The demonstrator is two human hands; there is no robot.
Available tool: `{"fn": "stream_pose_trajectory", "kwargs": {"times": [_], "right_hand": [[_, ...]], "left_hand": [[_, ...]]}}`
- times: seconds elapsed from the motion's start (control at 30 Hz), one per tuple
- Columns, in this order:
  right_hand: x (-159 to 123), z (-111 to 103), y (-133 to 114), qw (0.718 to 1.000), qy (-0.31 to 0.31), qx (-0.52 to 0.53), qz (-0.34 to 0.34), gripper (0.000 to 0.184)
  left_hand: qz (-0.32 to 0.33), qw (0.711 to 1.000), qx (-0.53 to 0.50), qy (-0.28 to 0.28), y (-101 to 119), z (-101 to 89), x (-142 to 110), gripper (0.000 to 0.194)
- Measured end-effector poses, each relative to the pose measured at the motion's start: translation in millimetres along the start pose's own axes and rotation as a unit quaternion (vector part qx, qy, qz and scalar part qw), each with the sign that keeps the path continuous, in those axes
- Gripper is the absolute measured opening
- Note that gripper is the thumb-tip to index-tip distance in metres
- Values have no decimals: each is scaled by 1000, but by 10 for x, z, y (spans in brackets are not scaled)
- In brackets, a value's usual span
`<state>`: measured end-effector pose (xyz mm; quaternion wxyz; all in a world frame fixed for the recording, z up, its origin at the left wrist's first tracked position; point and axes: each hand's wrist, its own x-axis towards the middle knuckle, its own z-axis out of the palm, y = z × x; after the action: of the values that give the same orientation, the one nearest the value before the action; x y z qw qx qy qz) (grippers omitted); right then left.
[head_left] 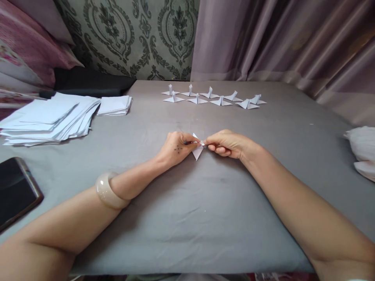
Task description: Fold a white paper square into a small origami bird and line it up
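Between my two hands, above the middle of the cloth-covered table (175, 218), is a small white folded paper crane (198, 152). My left hand (178, 147), with a pale bangle (107, 191) further up the arm, pinches its left side between thumb and fingers. From the other side my right hand (225, 143) grips its tip with thumb and forefinger, the other fingers curled in. Pointed paper flaps stick out toward me and away from me; the fingertips hide the centre folds.
Several finished-looking paper cranes (197, 99) stand in two rows at the back. On the left lie a large stack of white sheets (49, 121), a smaller paper stack (115, 105) and a phone (17, 191). A whitish bundle (363, 148) sits at the right edge.
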<state>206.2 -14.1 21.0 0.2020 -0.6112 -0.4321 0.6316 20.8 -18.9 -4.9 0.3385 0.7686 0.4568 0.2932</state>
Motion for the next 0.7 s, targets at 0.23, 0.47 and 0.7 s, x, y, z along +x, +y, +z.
{"fn": "stream_pose_trajectory", "kwargs": {"times": [0.23,0.47,0.7], "right_hand": [[-4,-8,-16,1000,-10,-22,6,15],[-48,25,153,951,93,-174,-239,20],[-7,37,255,866,123,-292,-387,14]], "left_hand": [[-10,1000,-6,4,16,17,3,23],[-44,998,-43,32,0,3,16,23],[-34,998,-32,30,-22,-1,12,25]]}}
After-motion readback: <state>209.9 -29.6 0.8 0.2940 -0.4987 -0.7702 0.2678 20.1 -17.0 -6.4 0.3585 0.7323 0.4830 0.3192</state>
